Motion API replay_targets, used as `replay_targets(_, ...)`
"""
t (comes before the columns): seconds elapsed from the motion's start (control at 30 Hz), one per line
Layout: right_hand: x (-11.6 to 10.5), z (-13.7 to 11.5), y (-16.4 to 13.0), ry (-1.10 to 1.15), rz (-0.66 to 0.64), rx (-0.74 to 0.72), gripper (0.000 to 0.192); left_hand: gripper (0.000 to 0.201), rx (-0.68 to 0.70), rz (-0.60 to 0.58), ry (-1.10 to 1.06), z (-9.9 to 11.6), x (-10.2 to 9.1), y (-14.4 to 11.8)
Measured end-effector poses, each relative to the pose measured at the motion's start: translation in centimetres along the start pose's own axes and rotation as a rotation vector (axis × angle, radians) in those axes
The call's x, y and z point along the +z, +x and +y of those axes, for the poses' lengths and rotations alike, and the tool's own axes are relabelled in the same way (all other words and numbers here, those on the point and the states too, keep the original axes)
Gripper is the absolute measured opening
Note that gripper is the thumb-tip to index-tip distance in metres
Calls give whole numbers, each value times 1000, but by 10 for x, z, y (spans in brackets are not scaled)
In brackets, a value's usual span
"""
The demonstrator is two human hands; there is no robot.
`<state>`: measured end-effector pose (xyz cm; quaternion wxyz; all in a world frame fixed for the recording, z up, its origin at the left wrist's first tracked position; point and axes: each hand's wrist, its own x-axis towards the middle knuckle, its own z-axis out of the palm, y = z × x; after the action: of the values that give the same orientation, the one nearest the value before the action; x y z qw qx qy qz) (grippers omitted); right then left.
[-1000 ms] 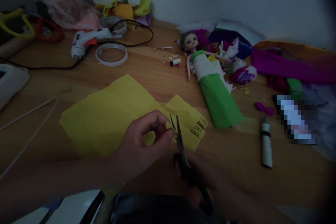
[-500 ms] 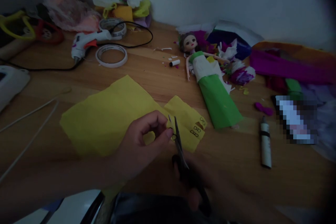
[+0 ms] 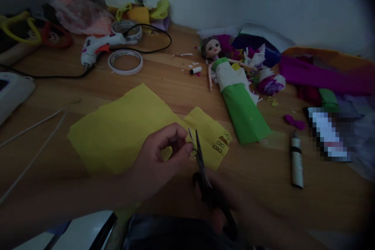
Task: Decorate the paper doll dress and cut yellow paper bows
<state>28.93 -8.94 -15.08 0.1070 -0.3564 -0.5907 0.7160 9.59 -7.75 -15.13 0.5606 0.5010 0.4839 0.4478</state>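
A left hand point(image 3: 158, 160) pinches a small yellow scrap point(image 3: 191, 149) between thumb and forefinger above the yellow paper point(image 3: 123, 129) on the worktop point(image 3: 263, 172). The right hand point(image 3: 234, 211), blurred, grips black scissors point(image 3: 205, 172), blades slightly parted at the scrap. A doll point(image 3: 231, 86) lies beyond.

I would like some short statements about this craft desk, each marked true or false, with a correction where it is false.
1. The left hand pinches a small yellow paper piece at the scissors blades. True.
2. The doll stands upright. False: it lies flat on the table, in a green skirt.
3. The right hand holds the scissors by the dark handles. True.
4. The glue gun lies on the yellow sheet. False: it lies further back, beside the tape roll.
5. The marker lies right of the doll's skirt. True.
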Motion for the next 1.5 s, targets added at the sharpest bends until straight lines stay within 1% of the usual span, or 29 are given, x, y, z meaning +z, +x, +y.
replay_targets(0.1, 1, 0, -1, 24, 15, -11, 37, 13, 2, 1, -4, 1, -1, 0)
replay_targets(0.2, 2, 1, -1, 43, 19, 19, 34, 13, -9, 12, -9, 1, -1, 0)
replay_targets(0.37, 2, 2, -1, 58, 58, 30, 39, 14, -19, 7, -12, 1, 0, 1)
replay_targets(0.47, 2, 0, 0, 27, 93, 23, 39, 13, -25, -20, 8, 0, 0, 1)
replay_targets(0.57, 2, 0, 2, -32, 123, 41, 37, 11, -22, -23, 26, 0, 0, 0)
replay_targets(0.63, 2, 0, 2, -43, 131, 66, 37, 12, -14, -28, 30, 1, 0, -2)
replay_targets(0.7, 2, 0, 1, -47, 136, 56, 36, 12, -13, -41, 40, 2, 1, -2)
replay_targets(0.8, 2, 2, 1, -51, 132, 23, 33, 13, -20, -29, 68, 4, 2, -2)
replay_targets(0.93, 1, 2, 2, -97, 134, 30, 31, 12, -32, 23, 97, 4, 3, -2)
replay_targets(1.07, 1, -5, 4, -114, 116, 66, 31, 13, -20, -2, 95, 4, 3, -1)
replay_targets(1.2, 0, -14, 3, -59, 52, 139, 28, 12, -53, -30, 68, 6, 2, 1)
replay_targets(1.37, -3, -17, 1, -45, 26, 109, 22, 9, -124, -21, 58, 10, 0, 5)
replay_targets(1.5, -4, -18, 0, -15, 6, 142, 25, 10, -149, -15, 65, 12, -1, 7)
